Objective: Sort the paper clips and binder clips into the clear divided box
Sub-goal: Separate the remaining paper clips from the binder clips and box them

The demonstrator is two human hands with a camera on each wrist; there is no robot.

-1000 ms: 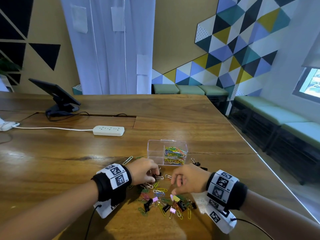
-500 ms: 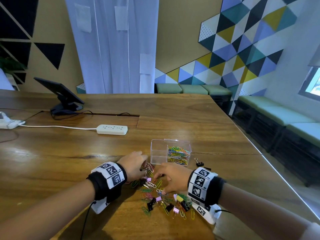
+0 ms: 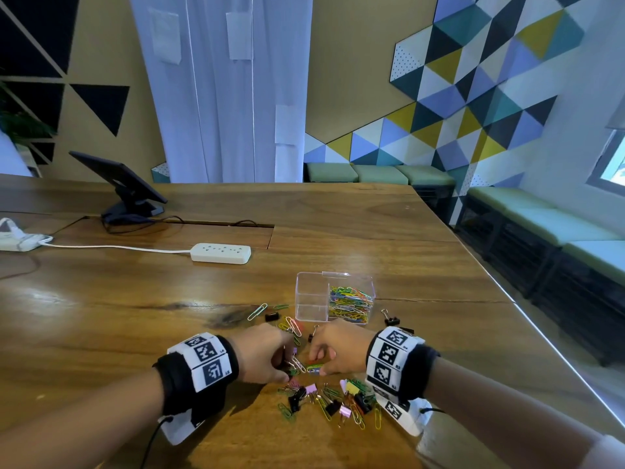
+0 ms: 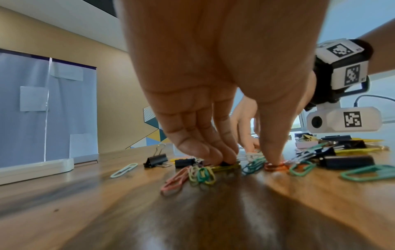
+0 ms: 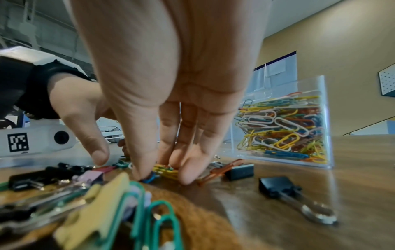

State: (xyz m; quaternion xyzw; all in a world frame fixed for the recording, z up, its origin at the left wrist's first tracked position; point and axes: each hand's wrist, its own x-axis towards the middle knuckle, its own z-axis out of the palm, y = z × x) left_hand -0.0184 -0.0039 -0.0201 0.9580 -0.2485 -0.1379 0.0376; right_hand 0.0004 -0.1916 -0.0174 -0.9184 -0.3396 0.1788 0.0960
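now both hands (image 3: 304, 355) fingertips-down, pinching paper clips (image 4: 200, 174).

The box (image 3: 334, 297) stands on the table (image 3: 135, 316); loose clips (image 3: 324, 397) lie before it, the power strip (image 3: 220, 253) behind-left.

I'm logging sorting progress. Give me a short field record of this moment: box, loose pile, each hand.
box: clear divided box, on the table beyond the hands
right compartment: colored paper clips
left compartment: looks empty
loose pile: mixed paper clips and binder clips, on the table
left hand: fingertips down on loose clips
right hand: fingertips pinching clips on the table
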